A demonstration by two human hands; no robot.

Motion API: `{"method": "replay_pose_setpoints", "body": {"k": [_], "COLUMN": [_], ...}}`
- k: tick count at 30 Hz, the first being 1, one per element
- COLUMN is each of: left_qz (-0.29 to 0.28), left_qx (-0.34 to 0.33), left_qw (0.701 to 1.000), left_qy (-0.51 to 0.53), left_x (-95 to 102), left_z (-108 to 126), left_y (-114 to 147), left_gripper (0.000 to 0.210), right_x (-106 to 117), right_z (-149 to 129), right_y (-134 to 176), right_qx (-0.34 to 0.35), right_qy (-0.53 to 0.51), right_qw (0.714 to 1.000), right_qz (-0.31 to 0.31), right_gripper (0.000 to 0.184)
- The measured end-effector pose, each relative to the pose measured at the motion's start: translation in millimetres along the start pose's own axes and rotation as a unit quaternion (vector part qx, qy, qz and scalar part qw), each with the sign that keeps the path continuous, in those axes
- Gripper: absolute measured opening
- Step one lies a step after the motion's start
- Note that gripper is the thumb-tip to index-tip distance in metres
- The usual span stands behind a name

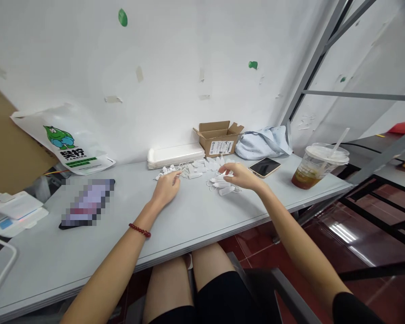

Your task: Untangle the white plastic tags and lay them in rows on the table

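Observation:
Small white plastic tag-like pieces (199, 167) with thin white loops lie in a loose band across the back middle of the table. My left hand (167, 188) rests at the band's left end with its fingers curled. Whatever those fingers hold, if anything, is hidden. A few white pieces (167, 171) show just beyond its knuckles. Over a nearer heap of the white pieces (225, 185), my right hand (242, 176) hovers with bent fingers and a gap between thumb and forefinger. Nothing shows in that gap.
Behind the pieces are a stack of white flat strips (175, 155), an open cardboard box (219, 139) and a light blue cloth bundle (265, 143). A phone (265, 167) and drink cup (319, 164) stand right. Left are a pixelated phone (89, 202), white bag (67, 139) and white device (18, 211).

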State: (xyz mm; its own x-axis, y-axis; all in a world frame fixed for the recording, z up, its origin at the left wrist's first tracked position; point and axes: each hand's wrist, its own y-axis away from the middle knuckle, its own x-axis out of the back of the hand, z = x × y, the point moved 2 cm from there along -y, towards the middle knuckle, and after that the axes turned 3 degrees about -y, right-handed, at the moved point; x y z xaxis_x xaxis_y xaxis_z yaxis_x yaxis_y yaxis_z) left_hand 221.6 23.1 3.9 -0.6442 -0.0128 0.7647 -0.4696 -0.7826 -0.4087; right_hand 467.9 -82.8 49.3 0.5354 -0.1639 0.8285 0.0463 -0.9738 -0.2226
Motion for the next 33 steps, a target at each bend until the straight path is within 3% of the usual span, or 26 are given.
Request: {"method": "replay_pose_setpoints", "body": {"k": [4, 7, 13, 18, 22, 24, 27, 30, 33], "left_qz": [0.01, -0.006, -0.018, -0.038, -0.098, -0.143, -0.183, -0.186, -0.163], "left_qx": [-0.035, -0.047, -0.013, 0.066, 0.157, 0.16, 0.134, 0.121, 0.145], "left_qw": [0.999, 0.999, 1.0, 0.981, 0.918, 0.89, 0.872, 0.865, 0.859], "left_qy": [-0.01, -0.025, 0.003, 0.176, 0.351, 0.402, 0.433, 0.45, 0.464], "left_x": [-2.7, -4.7, -3.9, -2.9, -0.8, -0.5, -2.8, -8.8, -13.0], "left_z": [6.4, 8.5, 6.5, 14.2, 22.3, 24.1, 23.1, 22.3, 25.5], "left_y": [2.6, 4.8, 6.7, 5.0, 4.5, 5.4, 7.6, 9.9, 10.5], "left_gripper": [0.037, 0.037, 0.037, 0.031, 0.037, 0.041, 0.049, 0.056, 0.046], "right_x": [-2.6, -17.3, -51.9, -60.6, -70.4, -80.6, -98.3, -112.0, -115.1], "right_z": [2.6, 2.8, -4.6, -11.9, -23.1, -30.0, -39.0, -48.4, -56.0], "right_y": [18.6, 13.6, -6.9, -24.0, -42.4, -48.4, -48.5, -39.9, -31.5], "right_qx": [0.026, 0.044, 0.065, 0.077, 0.143, 0.158, 0.112, 0.09, 0.11], "right_qy": [0.08, 0.155, 0.223, 0.091, -0.022, -0.058, -0.111, -0.141, -0.153], "right_qw": [0.989, 0.976, 0.968, 0.993, 0.989, 0.984, 0.983, 0.98, 0.978], "right_qz": [-0.126, -0.148, -0.097, -0.017, 0.037, 0.051, 0.093, 0.112, 0.088], "right_gripper": [0.056, 0.068, 0.034, 0.026, 0.025, 0.025, 0.027, 0.03, 0.022]}}
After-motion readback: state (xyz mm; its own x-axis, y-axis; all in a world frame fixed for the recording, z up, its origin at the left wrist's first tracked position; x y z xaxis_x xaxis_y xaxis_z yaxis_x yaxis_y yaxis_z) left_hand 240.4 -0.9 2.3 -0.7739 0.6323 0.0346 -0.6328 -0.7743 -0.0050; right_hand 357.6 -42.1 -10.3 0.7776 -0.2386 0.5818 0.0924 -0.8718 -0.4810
